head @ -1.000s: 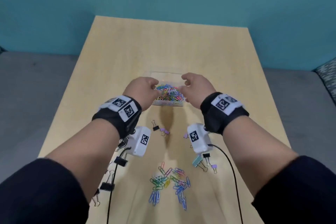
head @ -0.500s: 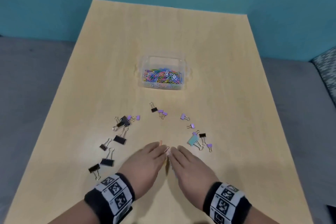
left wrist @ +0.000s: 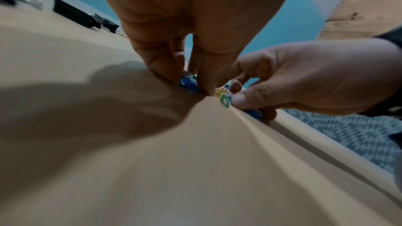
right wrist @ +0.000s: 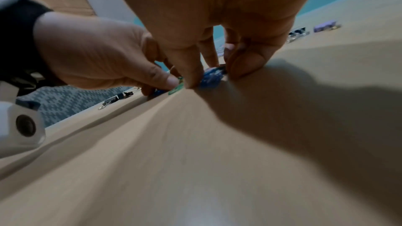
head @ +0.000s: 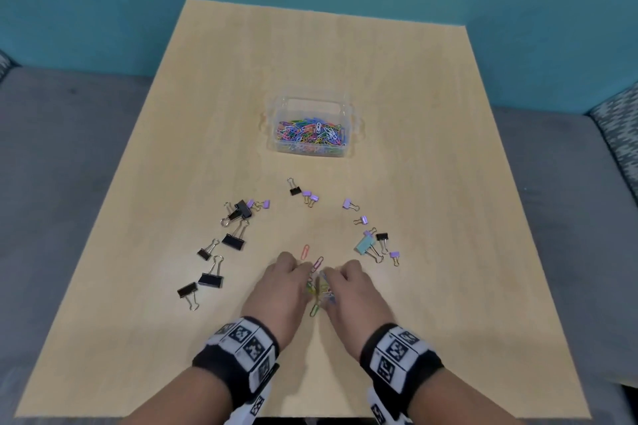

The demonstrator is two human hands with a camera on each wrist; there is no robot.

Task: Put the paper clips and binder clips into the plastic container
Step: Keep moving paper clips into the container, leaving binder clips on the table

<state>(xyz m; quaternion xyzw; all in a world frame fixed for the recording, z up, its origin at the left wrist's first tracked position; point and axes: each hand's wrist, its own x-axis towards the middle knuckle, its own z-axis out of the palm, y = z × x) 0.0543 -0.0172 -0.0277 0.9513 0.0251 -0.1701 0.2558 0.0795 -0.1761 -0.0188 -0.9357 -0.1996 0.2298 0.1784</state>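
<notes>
A clear plastic container (head: 348,134) at the table's middle holds many coloured paper clips (head: 310,133). Near the front edge my left hand (head: 295,274) and right hand (head: 340,274) face each other, fingers curled around a small heap of paper clips (head: 319,286) between them. In the left wrist view my thumb and fingers pinch blue clips (left wrist: 188,84) against the table. The right wrist view shows the same pinch on blue clips (right wrist: 212,76). An orange clip (head: 305,251) and a green clip (head: 314,310) lie loose beside the hands.
Black binder clips (head: 234,240) are scattered left of the hands. Purple ones (head: 350,204), a teal one (head: 364,245) and a small black one (head: 382,237) lie to the right. More sit below the container (head: 295,190). Grey floor surrounds the wooden table (head: 431,183).
Both hands left the container and came back to the near heap of paper clips. Half a second ago they lay flat over it; now their fingers curl in around the clips.
</notes>
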